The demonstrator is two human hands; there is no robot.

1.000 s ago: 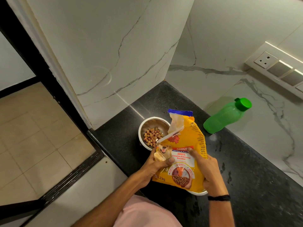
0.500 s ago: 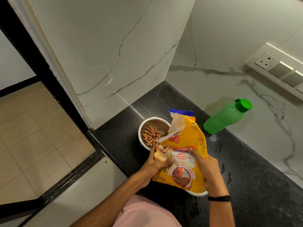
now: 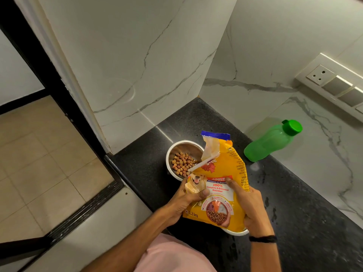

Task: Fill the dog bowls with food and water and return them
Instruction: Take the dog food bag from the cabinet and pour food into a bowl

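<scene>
A yellow dog food bag (image 3: 222,173) with a torn-open blue top stands upright over the black counter. My left hand (image 3: 186,201) grips its lower left corner and my right hand (image 3: 247,205) holds its right side. Behind the bag sits a steel bowl (image 3: 170,154) partly filled with brown kibble (image 3: 181,163). Only the rim of a second steel bowl (image 3: 238,232) peeks out under the bag's bottom; its contents are hidden. A green water bottle (image 3: 271,142) with its cap on stands at the right, by the wall.
The black granite counter (image 3: 294,222) runs along a white marble wall (image 3: 147,65), with a socket panel (image 3: 334,83) up at the right. The counter's left edge drops to a tiled floor (image 3: 39,158) and a dark door track.
The bag has stayed upright in both hands, with hardly any shift. The kibble pile in the bowl looks the same.
</scene>
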